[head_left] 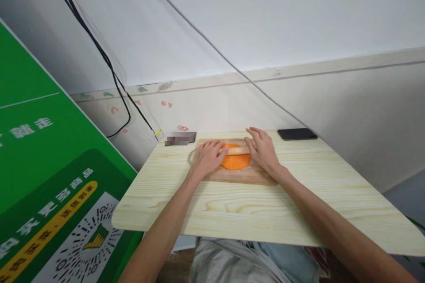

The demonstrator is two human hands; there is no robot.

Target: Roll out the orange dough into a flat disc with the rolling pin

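Note:
A pale wooden rolling pin [239, 151] lies crosswise on a flattened orange sheet of dough [235, 163], whose near edge looks slightly cracked. Under both is a wooden cutting board [237, 177]. My left hand [208, 157] is closed over the pin's left end, its thumb along the pin. At the right end rests my right hand [263, 150], palm down against the pin, with fingers stretched forward and spread. Both hands hide the pin's ends.
The board stands on a light wood-grain table [232, 212]. A black phone [297, 134] lies at the back right; a dark flat object [180, 138], partly blurred out, is at the back left. Cables [99, 48] hang along the wall. A green printed panel [66, 150] stands left.

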